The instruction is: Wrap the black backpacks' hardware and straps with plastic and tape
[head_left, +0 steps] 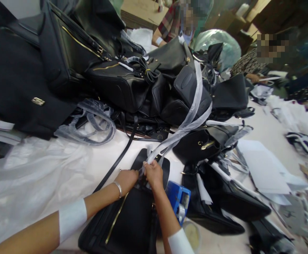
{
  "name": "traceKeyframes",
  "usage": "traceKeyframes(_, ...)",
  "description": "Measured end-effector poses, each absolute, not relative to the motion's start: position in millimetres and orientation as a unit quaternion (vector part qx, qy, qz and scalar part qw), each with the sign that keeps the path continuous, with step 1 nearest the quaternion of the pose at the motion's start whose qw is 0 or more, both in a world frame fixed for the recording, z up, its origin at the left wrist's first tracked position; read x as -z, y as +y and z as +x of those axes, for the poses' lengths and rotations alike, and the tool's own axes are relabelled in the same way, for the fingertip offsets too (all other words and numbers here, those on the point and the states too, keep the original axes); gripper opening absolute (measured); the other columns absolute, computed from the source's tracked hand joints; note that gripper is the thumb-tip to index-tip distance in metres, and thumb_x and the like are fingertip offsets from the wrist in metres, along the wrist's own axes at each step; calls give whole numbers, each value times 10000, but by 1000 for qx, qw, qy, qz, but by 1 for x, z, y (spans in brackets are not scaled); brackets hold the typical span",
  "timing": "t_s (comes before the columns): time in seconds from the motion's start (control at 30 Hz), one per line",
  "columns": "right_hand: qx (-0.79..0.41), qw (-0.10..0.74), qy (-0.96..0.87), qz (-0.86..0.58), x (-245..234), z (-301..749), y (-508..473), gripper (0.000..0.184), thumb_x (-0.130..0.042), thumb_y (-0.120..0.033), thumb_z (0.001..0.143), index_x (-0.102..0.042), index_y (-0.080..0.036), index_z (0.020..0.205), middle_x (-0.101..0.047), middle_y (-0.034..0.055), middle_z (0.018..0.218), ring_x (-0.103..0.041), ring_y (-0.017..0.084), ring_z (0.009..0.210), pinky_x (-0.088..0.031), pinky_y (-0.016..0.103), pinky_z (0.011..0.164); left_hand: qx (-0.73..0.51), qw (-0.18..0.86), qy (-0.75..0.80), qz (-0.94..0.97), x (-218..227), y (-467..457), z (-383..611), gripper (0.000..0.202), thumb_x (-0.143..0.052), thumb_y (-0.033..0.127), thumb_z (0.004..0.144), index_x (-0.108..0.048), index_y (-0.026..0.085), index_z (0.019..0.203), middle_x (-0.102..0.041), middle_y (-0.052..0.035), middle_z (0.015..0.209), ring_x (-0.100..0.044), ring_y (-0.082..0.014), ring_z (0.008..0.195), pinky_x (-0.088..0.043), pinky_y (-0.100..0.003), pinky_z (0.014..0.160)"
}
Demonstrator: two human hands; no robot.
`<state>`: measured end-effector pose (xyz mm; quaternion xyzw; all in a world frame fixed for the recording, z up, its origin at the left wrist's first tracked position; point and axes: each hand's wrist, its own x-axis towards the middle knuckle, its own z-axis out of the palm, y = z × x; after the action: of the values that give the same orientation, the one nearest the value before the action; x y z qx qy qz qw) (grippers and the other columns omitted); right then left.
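Note:
A black handbag (135, 218) with a gold zip lies on the white table before me. Over its upper part, my right hand (154, 173) pinches a long strap wrapped in clear plastic (182, 132), which runs up and away over the other bags. Just to the left, my left hand (127, 179) is closed at the same spot, its fingertips against the bag's upper part. What those left fingers grip is hidden. A thin black strap (122, 157) stretches along the bag's left side.
Black handbags (117, 86) are heaped across the far side. Plastic sheeting (35, 187) covers the left. A blue tape dispenser (179, 201) and a roll of tape (192, 234) sit at right, near more bags (217, 201) and white sheets (262, 167). Two people (170, 21) are beyond.

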<state>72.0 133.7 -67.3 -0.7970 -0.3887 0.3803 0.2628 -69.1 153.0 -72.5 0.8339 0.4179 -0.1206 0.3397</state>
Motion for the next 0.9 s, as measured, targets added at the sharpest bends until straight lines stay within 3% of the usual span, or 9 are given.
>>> traceKeyframes(0.17, -312, 228, -446, -807, 67, 76, 121, 259, -566, -348, 812, -435, -221, 629, -530, -50, 480, -517, 135, 474, -335, 235, 512, 84, 319, 432, 840, 67, 148, -83, 172, -485, 306, 899, -547, 187, 1008, -668, -93, 985, -657, -257, 904, -486, -348, 769)
traceKeyframes(0.37, -452, 368, -347, -735, 70, 63, 115, 299, -546, -469, 815, -445, -223, 678, -500, -79, 443, -437, 102, 352, -333, 208, 386, 85, 320, 436, 837, 78, 139, -71, 174, -416, 216, 909, -569, 164, 974, -676, -116, 932, -673, -262, 825, -493, -342, 696)
traceKeyframes(0.53, -459, 394, -321, -729, 81, 57, 121, 323, -412, -528, 858, -412, -225, 745, -477, -96, 459, -395, 82, 312, -376, 201, 360, 72, 319, 438, 837, 80, 144, -75, 182, -426, 225, 902, -566, 163, 999, -671, -121, 966, -671, -268, 845, -498, -349, 702)
traceKeyframes(0.63, -459, 369, -343, -732, 84, 61, 118, 292, -425, -500, 850, -437, -214, 794, -540, -76, 492, -445, 88, 328, -387, 197, 372, 69, 325, 442, 833, 82, 144, -75, 170, -439, 178, 877, -580, 147, 967, -678, -134, 919, -672, -273, 832, -499, -354, 698)
traceKeyframes(0.8, -449, 256, -422, -745, 83, 64, 93, 250, -449, -367, 865, -508, -196, 1037, -620, -48, 562, -534, 117, 377, -409, 210, 420, 44, 357, 436, 825, 90, 144, -69, 168, -488, 146, 829, -607, 145, 948, -681, -140, 906, -663, -278, 832, -488, -363, 719)
traceKeyframes(0.9, -421, 177, -458, -763, 82, 59, 84, 185, -443, -300, 881, -545, -197, 996, -626, -22, 567, -571, 142, 432, -421, 231, 476, 15, 387, 437, 812, 89, 149, -79, 87, -549, 191, 806, -621, 178, 853, -680, -80, 836, -651, -239, 804, -474, -326, 731)
